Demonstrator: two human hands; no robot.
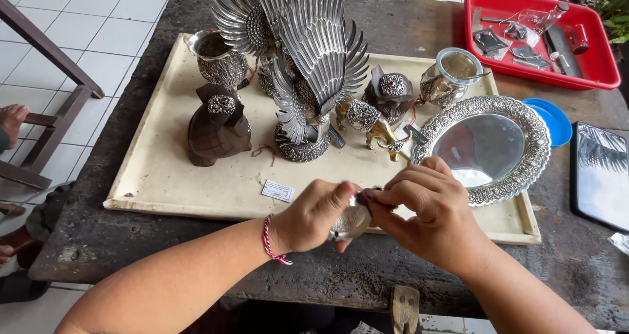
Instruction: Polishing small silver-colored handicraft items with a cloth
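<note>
My left hand (314,215) and my right hand (426,213) meet over the near edge of a cream board (157,177). Between them sits a small rounded silver piece (352,221); the left hand cups it from below and the right hand's fingertips pinch its top. A red cord bracelet circles my left wrist. Behind the hands on the board stand a tall silver winged bird figure (308,59), a dark wooden turtle (216,128) and a small gold elephant (385,137).
An ornate silver plate (524,121) lies at the board's right end, with silver cups (219,59) and a lidded box behind. A red tray (599,59) of small tools sits far right, beside a blue lid (555,119) and a dark tablet (599,173). Another person's foot shows at left.
</note>
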